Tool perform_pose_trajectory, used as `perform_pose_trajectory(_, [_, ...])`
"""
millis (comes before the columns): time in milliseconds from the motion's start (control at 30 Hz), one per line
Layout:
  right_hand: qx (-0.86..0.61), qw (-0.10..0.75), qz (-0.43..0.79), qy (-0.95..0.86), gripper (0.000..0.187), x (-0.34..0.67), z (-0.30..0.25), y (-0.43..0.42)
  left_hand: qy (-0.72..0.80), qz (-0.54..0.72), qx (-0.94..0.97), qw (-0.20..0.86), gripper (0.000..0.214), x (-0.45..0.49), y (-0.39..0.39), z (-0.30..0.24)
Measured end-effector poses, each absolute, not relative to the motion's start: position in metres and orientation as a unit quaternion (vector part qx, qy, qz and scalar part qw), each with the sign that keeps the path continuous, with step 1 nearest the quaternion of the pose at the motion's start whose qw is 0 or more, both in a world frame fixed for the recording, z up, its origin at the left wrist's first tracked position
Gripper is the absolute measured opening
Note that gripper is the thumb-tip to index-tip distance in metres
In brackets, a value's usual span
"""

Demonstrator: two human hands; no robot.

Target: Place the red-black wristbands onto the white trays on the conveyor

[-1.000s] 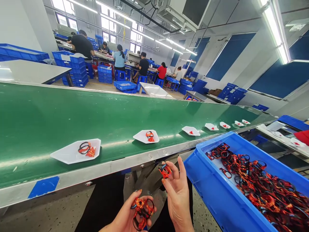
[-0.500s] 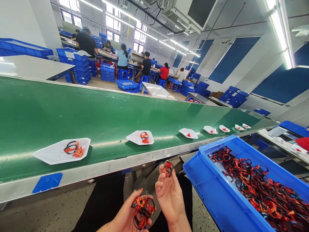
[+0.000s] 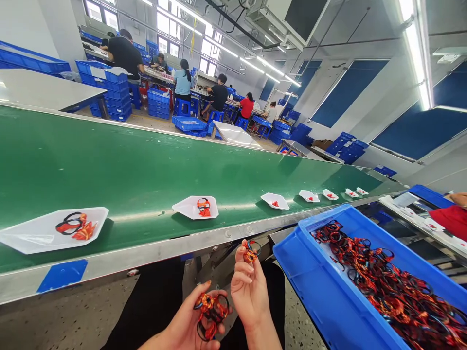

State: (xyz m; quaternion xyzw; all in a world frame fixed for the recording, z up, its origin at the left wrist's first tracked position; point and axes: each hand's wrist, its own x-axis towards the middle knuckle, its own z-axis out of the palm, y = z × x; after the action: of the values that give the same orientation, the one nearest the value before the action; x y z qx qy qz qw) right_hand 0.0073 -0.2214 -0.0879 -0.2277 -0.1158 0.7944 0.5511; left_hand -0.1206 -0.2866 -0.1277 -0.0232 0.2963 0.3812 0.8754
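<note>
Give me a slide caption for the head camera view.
Left hand and right hand hold red-black loops by a green conveyor belt, white trays, blue crate.

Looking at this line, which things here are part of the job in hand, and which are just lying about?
Part of the job:
left hand with red-and-black loops
right hand pinching one loop
blue crate of loops
white trays on the green conveyor belt

Just lying about:
stacked blue crates
blue tape
red cloth
</note>
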Motion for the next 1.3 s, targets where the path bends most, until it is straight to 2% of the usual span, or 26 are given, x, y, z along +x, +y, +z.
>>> perform_pose_trajectory(467, [-0.181, 0.547, 0.808, -0.119, 0.019, 0.004, -0.091, -0.222, 0.298, 0.384, -0.018, 0.874, 0.055, -0.121, -0.288, -0.127])
perform_pose_trajectory(600, [-0.225, 0.552, 0.787, -0.158, 0.016, 0.003, -0.089, -0.218, 0.289, 0.384, -0.017, 0.877, 0.054, -0.123, -0.287, -0.126])
perform_pose_trajectory(700, [-0.318, 0.582, 0.715, -0.221, 0.022, 0.003, -0.082, -0.201, 0.278, 0.390, -0.010, 0.878, 0.051, -0.125, -0.285, -0.121])
perform_pose_trajectory(800, [-0.405, 0.628, 0.580, -0.325, 0.032, 0.004, -0.070, -0.168, 0.269, 0.407, 0.001, 0.873, 0.052, -0.128, -0.284, -0.115])
perform_pose_trajectory(867, [-0.434, 0.647, 0.503, -0.374, 0.039, 0.006, -0.062, -0.138, 0.266, 0.416, 0.007, 0.870, 0.052, -0.130, -0.283, -0.111])
perform_pose_trajectory(967, [-0.447, 0.663, 0.461, -0.383, 0.043, 0.012, -0.054, -0.095, 0.256, 0.420, 0.015, 0.870, 0.052, -0.132, -0.282, -0.108])
perform_pose_trajectory(1067, [-0.459, 0.650, 0.460, -0.394, 0.051, 0.018, -0.049, -0.076, 0.249, 0.419, 0.020, 0.873, 0.051, -0.134, -0.281, -0.107])
perform_pose_trajectory(1167, [-0.466, 0.627, 0.468, -0.413, 0.056, 0.024, -0.048, -0.098, 0.242, 0.433, 0.030, 0.868, 0.050, -0.135, -0.281, -0.107])
perform_pose_trajectory(1233, [-0.469, 0.601, 0.469, -0.445, 0.051, 0.027, -0.049, -0.132, 0.237, 0.445, 0.041, 0.863, 0.049, -0.136, -0.280, -0.105])
perform_pose_trajectory(1300, [-0.472, 0.530, 0.475, -0.520, 0.040, 0.029, -0.051, -0.171, 0.237, 0.451, 0.052, 0.859, 0.049, -0.137, -0.278, -0.102])
